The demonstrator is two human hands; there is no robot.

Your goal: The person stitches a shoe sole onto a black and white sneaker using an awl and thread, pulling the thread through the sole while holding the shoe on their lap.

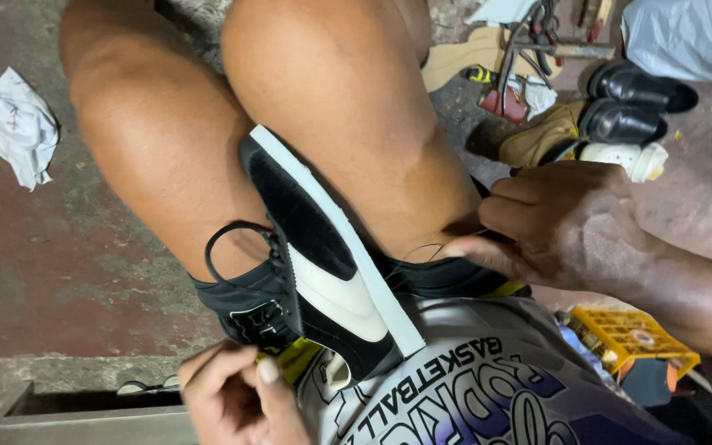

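A black suede sneaker with a white side panel and white sole is clamped on its side between my bare knees, toe pointing away. My right hand rests against my right thigh beside the sole, fingers pinched on a thin dark thread that runs toward the shoe. My left hand is at the bottom, near the shoe's heel, with fingers curled; whatever it pinches is too small to make out. The black laces hang loose over my left thigh.
A crumpled white cloth lies on the concrete floor at left. Two black shoes, tan leather pieces and tools lie at the upper right. A yellow plastic crate sits under my right forearm.
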